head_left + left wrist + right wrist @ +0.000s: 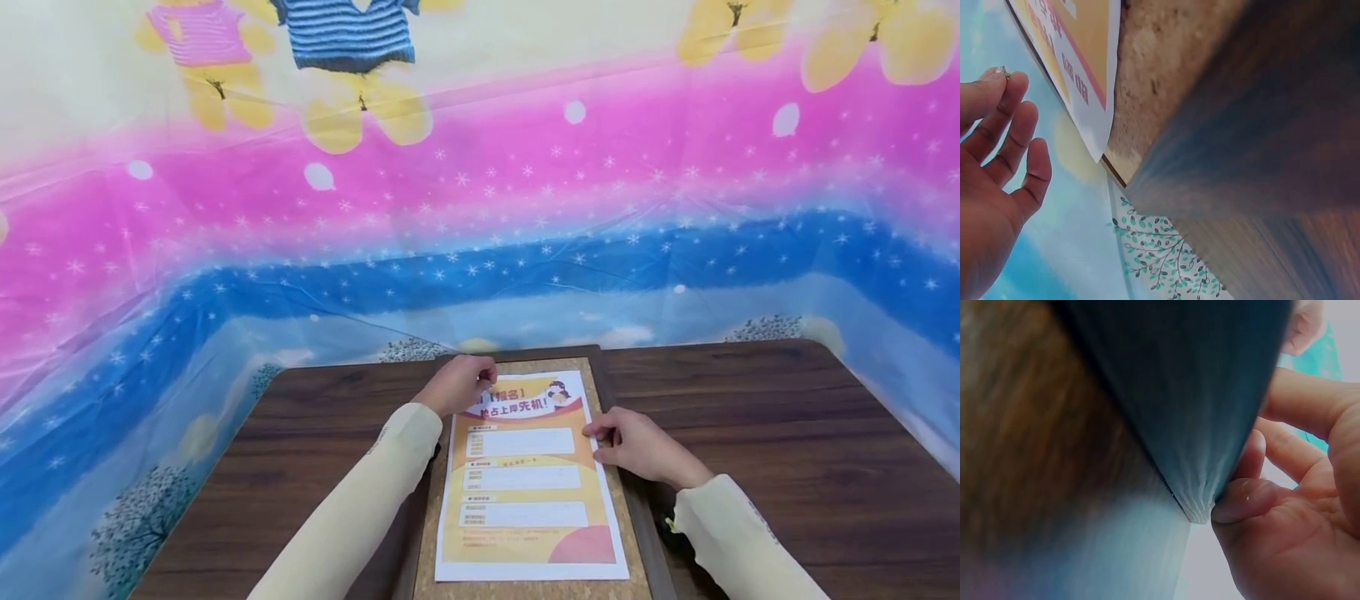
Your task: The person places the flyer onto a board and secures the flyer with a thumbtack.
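Observation:
A printed yellow-and-white poster (525,540) lies on a cork board (540,591) with a dark wooden frame. Over the poster's top left corner, my left hand (459,385) pinches a tiny shiny thumbtack (1002,71) between thumb and forefinger; most of the tack is hidden by the fingertips. Along the sheet's right edge, my right hand (641,446) rests its forefinger and thumb on the paper. In the right wrist view, that thumb (1246,500) sits close beside the dark frame edge (1200,425), with the fingers spread loosely behind it.
A dark wood-grain table (750,417) carries the board. Behind it and around the sides hangs a pink and blue cloth backdrop (480,183) printed with bears and snowflakes. A dark strap (675,533) shows beneath the right sleeve.

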The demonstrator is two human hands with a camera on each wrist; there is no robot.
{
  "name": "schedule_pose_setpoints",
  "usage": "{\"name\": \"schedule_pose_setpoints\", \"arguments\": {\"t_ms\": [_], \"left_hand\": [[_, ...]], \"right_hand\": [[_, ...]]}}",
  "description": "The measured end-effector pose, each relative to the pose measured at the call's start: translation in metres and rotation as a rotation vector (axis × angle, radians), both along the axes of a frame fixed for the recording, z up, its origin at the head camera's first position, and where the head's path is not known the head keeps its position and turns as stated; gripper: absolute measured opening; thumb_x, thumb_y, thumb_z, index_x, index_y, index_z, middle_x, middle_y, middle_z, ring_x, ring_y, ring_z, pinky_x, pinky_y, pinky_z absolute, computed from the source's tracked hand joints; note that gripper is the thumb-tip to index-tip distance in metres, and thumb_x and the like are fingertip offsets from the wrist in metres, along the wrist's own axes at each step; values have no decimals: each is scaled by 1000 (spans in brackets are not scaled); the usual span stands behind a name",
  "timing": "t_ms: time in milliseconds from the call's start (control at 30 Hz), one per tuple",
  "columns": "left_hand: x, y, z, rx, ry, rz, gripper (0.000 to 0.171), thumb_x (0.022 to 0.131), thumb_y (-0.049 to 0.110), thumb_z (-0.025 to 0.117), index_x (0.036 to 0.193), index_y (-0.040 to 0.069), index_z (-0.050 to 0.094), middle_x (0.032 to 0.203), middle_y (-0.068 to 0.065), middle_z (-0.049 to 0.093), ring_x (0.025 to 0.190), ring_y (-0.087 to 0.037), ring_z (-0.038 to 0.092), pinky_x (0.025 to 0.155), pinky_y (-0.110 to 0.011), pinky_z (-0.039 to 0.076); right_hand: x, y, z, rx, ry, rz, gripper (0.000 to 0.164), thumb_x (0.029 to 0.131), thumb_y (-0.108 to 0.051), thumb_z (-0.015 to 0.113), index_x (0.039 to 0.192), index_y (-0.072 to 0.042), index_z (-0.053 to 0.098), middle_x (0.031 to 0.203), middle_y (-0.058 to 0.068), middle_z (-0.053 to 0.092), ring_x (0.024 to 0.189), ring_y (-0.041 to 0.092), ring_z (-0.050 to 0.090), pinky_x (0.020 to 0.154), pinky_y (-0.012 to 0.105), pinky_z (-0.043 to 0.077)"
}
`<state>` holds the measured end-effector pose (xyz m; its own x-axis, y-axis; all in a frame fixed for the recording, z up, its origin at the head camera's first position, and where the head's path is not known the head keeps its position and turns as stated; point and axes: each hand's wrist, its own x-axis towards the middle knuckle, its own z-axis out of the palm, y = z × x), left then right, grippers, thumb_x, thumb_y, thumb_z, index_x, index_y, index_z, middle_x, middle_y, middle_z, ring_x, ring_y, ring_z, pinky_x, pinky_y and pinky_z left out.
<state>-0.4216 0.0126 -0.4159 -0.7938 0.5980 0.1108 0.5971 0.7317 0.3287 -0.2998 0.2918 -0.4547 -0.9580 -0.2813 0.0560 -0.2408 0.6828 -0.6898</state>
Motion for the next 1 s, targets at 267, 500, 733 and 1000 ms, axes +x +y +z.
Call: {"name": "schedule_pose_setpoints", "arguments": {"t_ms": [267,500,733,1000], "left_hand": [[-7,11,-1,-8,-38,28,11,93,4,54,90,10,63,81,2,54,75,-15,51,68,-31,43],[-10,21,-3,-39,-79,48,12,95,8,54,90,14,62,82,4,55,75,-14,52,70,-32,42],[-15,26,-4,-58,-55,78,8,94,9,58,88,13,63,81,2,55,74,-16,52,68,-32,43],[-21,35,-4,-74,-74,64,13,95,7,54,86,11,62,80,0,55,72,-16,51,66,-32,41]], "right_hand": [[0,1,2,-14,-21,9,26,84,-5,71,109,-8,67,91,1,53,73,17,44,64,32,42],[-2,4,1,-21,-25,14,27,83,-7,72,110,-8,67,90,1,52,73,18,45,64,31,42],[-2,3,-1,-18,-11,23,28,83,-9,73,110,-9,67,90,1,52,73,17,45,64,31,42],[-1,3,1,-23,-18,10,29,82,-8,73,110,-8,67,89,0,52,74,17,44,64,31,42]]}}
